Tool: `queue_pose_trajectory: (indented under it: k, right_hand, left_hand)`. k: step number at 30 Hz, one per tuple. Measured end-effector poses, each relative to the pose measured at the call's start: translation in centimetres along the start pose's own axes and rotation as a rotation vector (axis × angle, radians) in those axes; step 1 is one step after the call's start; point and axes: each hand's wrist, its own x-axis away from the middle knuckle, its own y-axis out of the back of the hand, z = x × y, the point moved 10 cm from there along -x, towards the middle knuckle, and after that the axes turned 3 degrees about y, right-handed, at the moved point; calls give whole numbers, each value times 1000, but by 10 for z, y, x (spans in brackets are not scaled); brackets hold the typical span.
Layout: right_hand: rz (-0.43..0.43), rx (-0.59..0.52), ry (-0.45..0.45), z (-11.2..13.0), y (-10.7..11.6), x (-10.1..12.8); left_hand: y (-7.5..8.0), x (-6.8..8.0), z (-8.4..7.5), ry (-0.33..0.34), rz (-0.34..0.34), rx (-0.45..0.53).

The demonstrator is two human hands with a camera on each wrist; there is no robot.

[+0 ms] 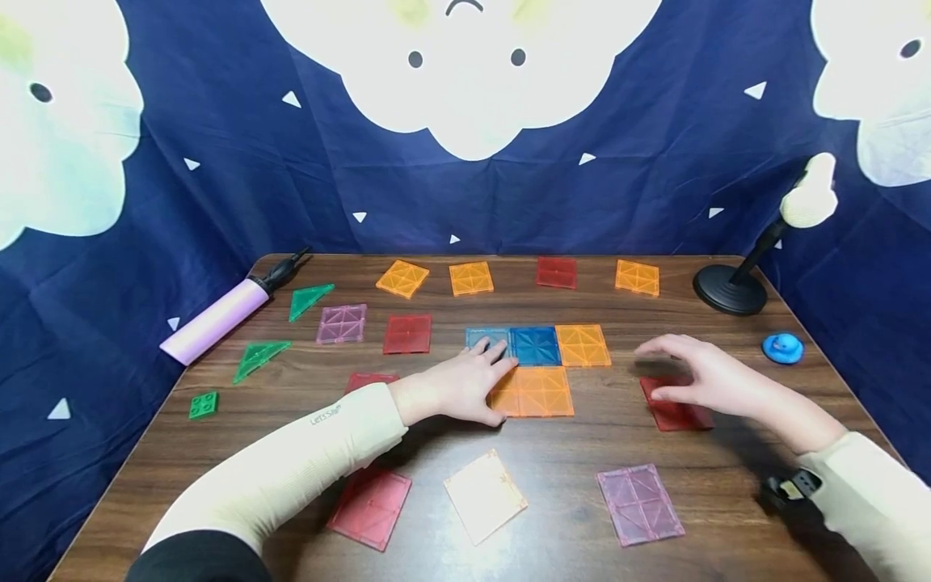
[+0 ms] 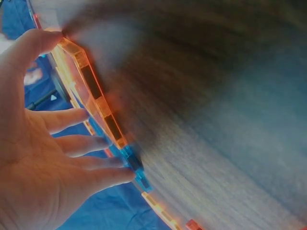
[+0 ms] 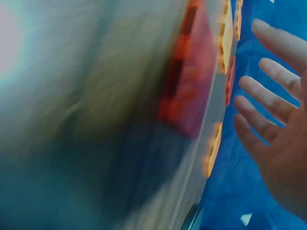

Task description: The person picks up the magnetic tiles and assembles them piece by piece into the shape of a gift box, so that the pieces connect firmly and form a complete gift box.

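Observation:
Joined flat tiles lie mid-table: a light blue tile (image 1: pixel 477 333), a dark blue tile (image 1: pixel 536 347) and an orange tile (image 1: pixel 584 346) in the far row, with two orange tiles side by side in the near row, the right one (image 1: pixel 546 393) fully visible. My left hand (image 1: pixel 465 384) rests spread over the left end of this group, fingertips on the light blue tile and thumb at the near orange corner, covering part of both. To the right, my right hand (image 1: pixel 709 373) hovers with extended fingers over a red tile (image 1: pixel 672 412), holding nothing; the right wrist view shows its fingers (image 3: pixel 264 98) apart from the tile.
Loose tiles lie around: a purple tile (image 1: pixel 640 505), a pale orange tile (image 1: pixel 485 495), a red tile (image 1: pixel 372 508) and several along the back. Green triangles (image 1: pixel 262 357) and a lilac cylinder (image 1: pixel 218 319) are left. A black-based stand (image 1: pixel 730 289) and blue toy (image 1: pixel 783 348) are right.

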Motion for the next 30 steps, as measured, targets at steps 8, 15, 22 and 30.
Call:
queue_pose_trajectory:
  k: [8,15,22,30]
  right_hand:
    - [41,29,10,-8,-7,36]
    - [58,81,3,-6,-14,32]
    - [98,80,-14,7,-28,13]
    - [106,48,15,29,-45,-12]
  left_hand:
    - [0,-1,2,9,7,-4]
    - [1,-1,3,16,3,-3]
    - [2,1,2,20,-2,-3]
    - [0,-1,1,18,1,-4]
